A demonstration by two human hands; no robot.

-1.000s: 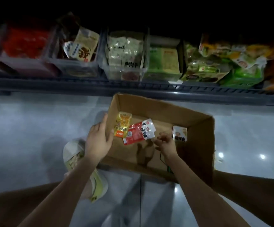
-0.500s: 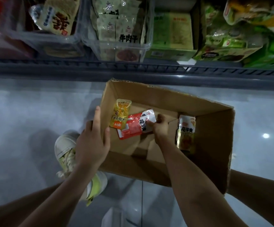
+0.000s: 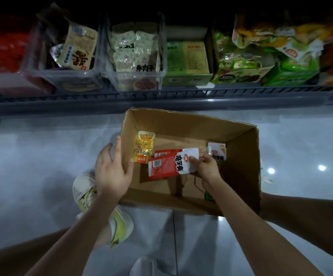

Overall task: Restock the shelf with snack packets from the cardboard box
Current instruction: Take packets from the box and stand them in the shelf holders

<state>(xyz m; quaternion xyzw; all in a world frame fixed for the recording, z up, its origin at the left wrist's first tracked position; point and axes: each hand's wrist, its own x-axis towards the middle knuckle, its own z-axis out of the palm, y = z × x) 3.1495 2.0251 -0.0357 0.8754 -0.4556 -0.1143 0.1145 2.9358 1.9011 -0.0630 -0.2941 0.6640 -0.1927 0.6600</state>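
An open cardboard box (image 3: pixel 241 156) sits on the floor below the shelf (image 3: pixel 161 96). My left hand (image 3: pixel 111 170) holds the box's left wall, fingers outside and thumb over the rim. My right hand (image 3: pixel 205 166) pinches the white end of two red snack packets (image 3: pixel 167 164), one behind the other, inside the box. A yellow packet (image 3: pixel 144 146) leans against the inner left wall. A white and orange packet (image 3: pixel 216 151) lies near the right wall, partly behind my right hand.
The shelf holds clear bins of packets (image 3: pixel 135 54), a green carton (image 3: pixel 187 60) and loose green and yellow bags (image 3: pixel 271 46). A pale shoe (image 3: pixel 101 206) stands on the glossy grey floor (image 3: pixel 32 166) under my left forearm.
My right hand has taken the red packets by their white end and drawn them rightward, off the box bottom. My left hand stays on the left wall. The view has shifted.
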